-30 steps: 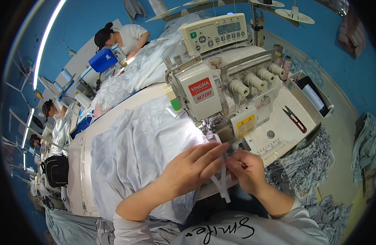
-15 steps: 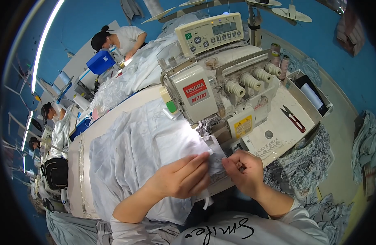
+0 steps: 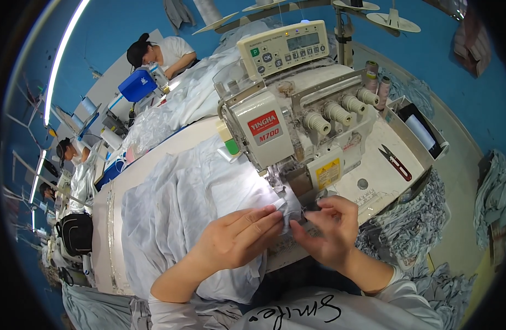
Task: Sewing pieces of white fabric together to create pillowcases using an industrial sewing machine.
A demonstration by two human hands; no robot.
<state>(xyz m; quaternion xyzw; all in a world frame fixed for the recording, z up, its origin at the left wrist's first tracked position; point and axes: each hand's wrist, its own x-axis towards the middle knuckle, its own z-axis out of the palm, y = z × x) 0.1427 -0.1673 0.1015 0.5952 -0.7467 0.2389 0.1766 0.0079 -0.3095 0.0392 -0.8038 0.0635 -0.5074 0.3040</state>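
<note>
On the tabletop (image 3: pixel 101 234), from its near edge up to the sewing machine (image 3: pixel 264 124), see pale cloth (image 3: pixel 173 198), probably spread out against dragging; left hand (image 3: pixel 233 239) with fingers together over it, likely for steadying, cannot tell if pinching; right hand (image 3: pixel 331 232) spread just beside.

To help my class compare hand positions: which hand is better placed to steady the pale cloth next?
Probably the left hand: its fingers lie together on the pale cloth near the sewing machine. The right hand has thumb and forefinger parted.
</note>
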